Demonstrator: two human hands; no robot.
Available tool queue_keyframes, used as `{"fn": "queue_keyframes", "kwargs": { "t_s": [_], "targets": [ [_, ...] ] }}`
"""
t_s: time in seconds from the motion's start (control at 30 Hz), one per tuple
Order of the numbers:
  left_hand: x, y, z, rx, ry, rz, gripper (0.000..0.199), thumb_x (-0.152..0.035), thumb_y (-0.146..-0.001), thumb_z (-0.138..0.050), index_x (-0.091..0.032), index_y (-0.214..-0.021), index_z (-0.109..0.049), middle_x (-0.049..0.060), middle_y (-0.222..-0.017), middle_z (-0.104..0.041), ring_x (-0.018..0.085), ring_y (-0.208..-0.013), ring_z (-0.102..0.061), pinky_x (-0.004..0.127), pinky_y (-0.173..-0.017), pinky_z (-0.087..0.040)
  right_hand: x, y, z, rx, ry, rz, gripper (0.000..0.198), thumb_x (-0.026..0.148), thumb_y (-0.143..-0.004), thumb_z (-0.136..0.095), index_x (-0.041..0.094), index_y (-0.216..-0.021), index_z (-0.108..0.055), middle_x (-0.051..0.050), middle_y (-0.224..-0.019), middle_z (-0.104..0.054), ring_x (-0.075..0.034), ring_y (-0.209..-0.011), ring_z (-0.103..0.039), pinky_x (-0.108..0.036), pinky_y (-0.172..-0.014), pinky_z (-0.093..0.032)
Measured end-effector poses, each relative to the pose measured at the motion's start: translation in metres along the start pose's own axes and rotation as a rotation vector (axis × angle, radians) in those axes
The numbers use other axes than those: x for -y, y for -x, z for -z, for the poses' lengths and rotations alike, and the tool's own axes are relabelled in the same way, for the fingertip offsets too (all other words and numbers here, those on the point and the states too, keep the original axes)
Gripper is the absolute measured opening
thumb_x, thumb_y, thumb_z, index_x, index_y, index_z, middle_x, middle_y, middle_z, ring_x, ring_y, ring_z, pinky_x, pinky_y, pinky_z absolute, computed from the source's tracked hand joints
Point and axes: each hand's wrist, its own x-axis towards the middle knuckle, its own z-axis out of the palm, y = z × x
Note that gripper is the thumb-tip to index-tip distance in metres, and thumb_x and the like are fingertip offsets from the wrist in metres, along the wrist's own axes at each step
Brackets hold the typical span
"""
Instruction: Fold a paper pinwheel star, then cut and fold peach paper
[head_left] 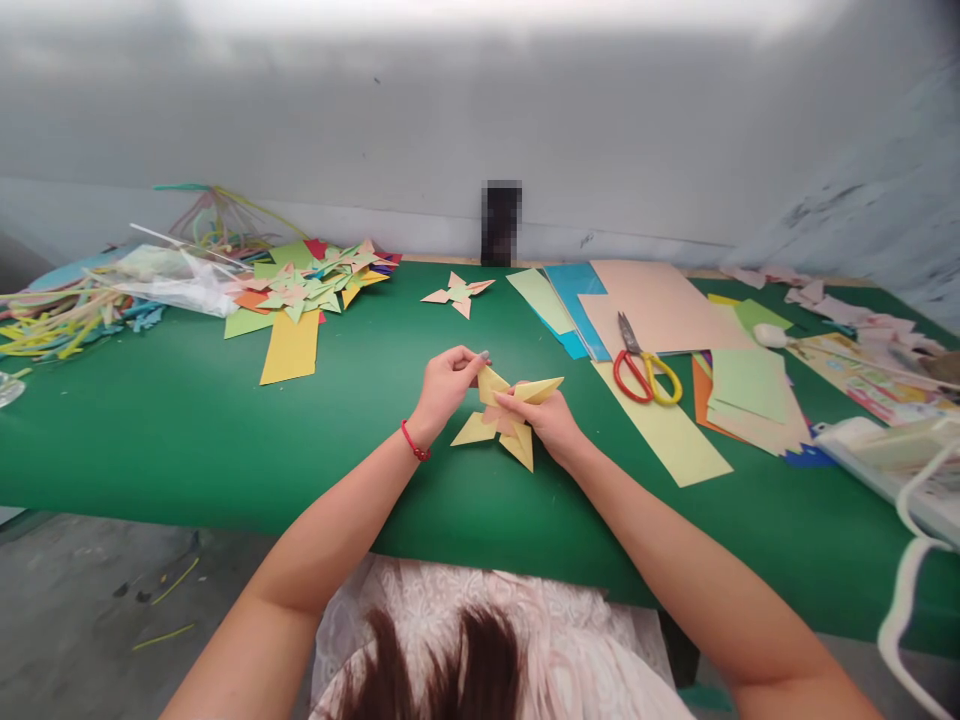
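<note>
Left of the scissors (634, 365), a yellow paper star (508, 427) is held up, one long axis slanting toward the scissors, another crossing it. The left hand (448, 388) pinches its far tip; the right hand's thumb and fingers (551, 420) clamp the scissors-side point.

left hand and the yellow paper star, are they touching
Touching: the head view shows the fingers of the left hand meeting the upper-left point of the yellow paper star, with no gap.
</note>
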Motion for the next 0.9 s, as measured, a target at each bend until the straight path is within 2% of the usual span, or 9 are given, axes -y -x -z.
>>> {"fn": "queue_keyframes", "kwargs": {
  "t_s": [0.1,0.23,0.3,0.43,0.53,0.67,0.9],
  "targets": [
    [-0.002,0.000,0.000,-0.028,-0.018,0.022,0.040,-0.054,-0.072,-0.060,-0.015,-0.065,-0.057,0.003,-0.063,-0.062,0.013,-0.058,-0.058,0.027,-0.060,-0.049,0.000,0.001,-0.001,0.010,-0.013,0.004,0.032,0.044,-0.055,-0.076,0.017,-0.065,-0.061,0.000,-0.066,-0.063,-0.015,-0.064,-0.057,-0.027,-0.062,-0.045],
    [-0.006,0.000,0.000,0.054,0.019,0.154,0.051,-0.063,-0.078,-0.045,-0.015,-0.073,-0.059,0.006,-0.069,-0.064,0.015,-0.061,-0.061,0.030,-0.062,-0.049,-0.006,-0.004,0.003,-0.002,-0.052,0.026,0.032,0.044,-0.056,-0.076,0.018,-0.070,-0.064,-0.002,-0.075,-0.067,-0.018,-0.072,-0.061,-0.030,-0.067,-0.048],
    [-0.005,0.001,0.001,0.136,-0.020,0.186,0.048,-0.062,-0.076,-0.049,-0.015,-0.078,-0.059,0.007,-0.074,-0.064,0.016,-0.064,-0.062,0.030,-0.063,-0.049,-0.011,-0.008,0.006,-0.049,-0.078,0.055,0.035,0.044,-0.056,-0.076,0.017,-0.077,-0.065,-0.005,-0.083,-0.069,-0.020,-0.079,-0.063,-0.031,-0.071,-0.049],
    [0.001,0.002,0.003,0.291,-0.190,0.124,0.036,-0.047,-0.067,-0.067,-0.013,-0.077,-0.061,0.005,-0.076,-0.065,0.015,-0.067,-0.060,0.024,-0.060,-0.044,-0.016,-0.016,0.012,-0.121,-0.150,0.037,0.040,0.049,-0.060,-0.073,0.016,-0.083,-0.066,-0.008,-0.090,-0.069,-0.023,-0.082,-0.064,-0.033,-0.072,-0.051],
    [0.005,0.000,0.005,0.256,-0.225,0.084,0.032,-0.043,-0.068,-0.067,-0.013,-0.077,-0.062,0.004,-0.074,-0.065,0.014,-0.065,-0.058,0.023,-0.057,-0.041,-0.016,-0.019,0.015,-0.114,-0.139,0.038,0.044,0.055,-0.066,-0.065,0.016,-0.087,-0.067,-0.008,-0.088,-0.069,-0.023,-0.081,-0.064,-0.032,-0.069,-0.051],
    [0.005,-0.002,0.008,0.168,-0.225,0.019,0.029,-0.042,-0.069,-0.065,-0.013,-0.072,-0.059,0.004,-0.073,-0.064,0.013,-0.065,-0.057,0.022,-0.057,-0.040,-0.013,-0.019,0.019,-0.156,0.020,0.150,0.044,0.059,-0.070,-0.059,0.017,-0.082,-0.067,-0.005,-0.081,-0.068,-0.021,-0.078,-0.063,-0.030,-0.063,-0.049],
    [0.002,-0.001,0.009,0.191,-0.263,-0.017,0.027,-0.040,-0.072,-0.063,-0.013,-0.072,-0.060,0.005,-0.075,-0.065,0.014,-0.067,-0.057,0.024,-0.059,-0.040,-0.012,-0.019,0.021,-0.197,0.061,0.179,0.040,0.056,-0.070,-0.060,0.017,-0.072,-0.067,-0.004,-0.075,-0.068,-0.020,-0.075,-0.063,-0.028,-0.059,-0.047]
  ]
}}
